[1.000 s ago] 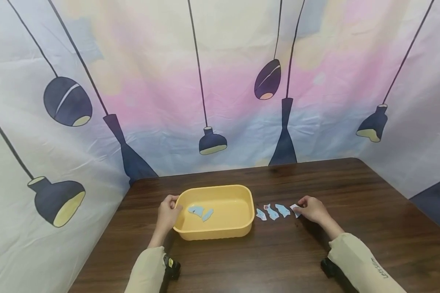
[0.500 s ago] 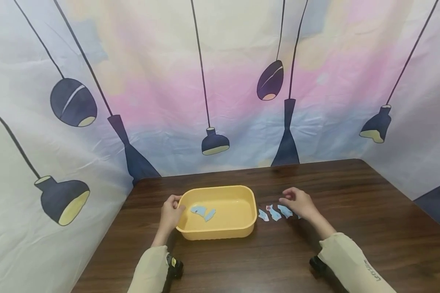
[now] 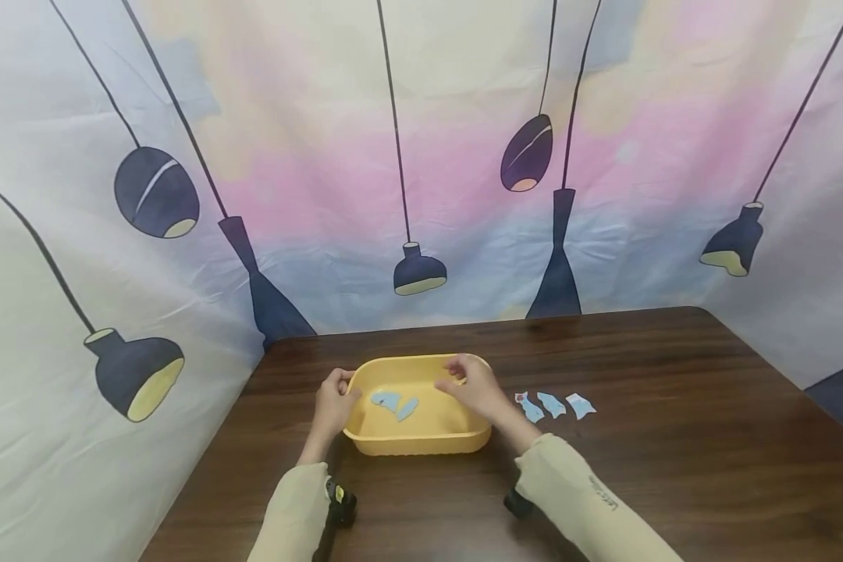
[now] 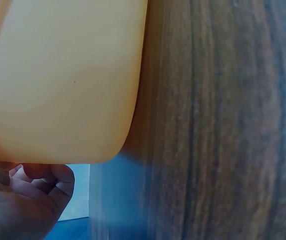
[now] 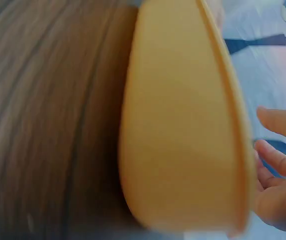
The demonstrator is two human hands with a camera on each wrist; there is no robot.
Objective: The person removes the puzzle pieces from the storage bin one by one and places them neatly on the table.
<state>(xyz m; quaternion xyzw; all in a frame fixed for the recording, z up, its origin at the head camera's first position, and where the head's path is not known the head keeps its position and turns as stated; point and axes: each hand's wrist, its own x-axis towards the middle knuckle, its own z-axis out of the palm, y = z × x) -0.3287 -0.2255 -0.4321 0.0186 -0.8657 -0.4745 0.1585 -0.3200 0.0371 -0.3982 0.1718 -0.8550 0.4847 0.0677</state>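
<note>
My left hand (image 3: 332, 402) holds the left end of a yellow plastic tub (image 3: 421, 445), its thumb at the rim and fingers curled outside, as the left wrist view shows. Inside the tub lie two flat, jagged light-blue pieces (image 3: 388, 400). Over the tub's right end is my right hand (image 3: 479, 386), thumb and fingers apart; in the right wrist view nothing sits between its fingers (image 5: 277, 160). Right of the tub, a row of similar pieces (image 3: 552, 404) lies on the table, one marked with red. My right wrist covers the row's left end.
The dark wooden table (image 3: 660, 468) extends well to the right of the row. Behind it hangs a pastel cloth backdrop (image 3: 309, 195) printed with dark lamps. A black wrist camera (image 3: 342, 503) is strapped under my left sleeve.
My right hand has let go of a piece at the row's right end and moved left over the tub. The left hand keeps its hold on the tub. The view has shifted slightly.
</note>
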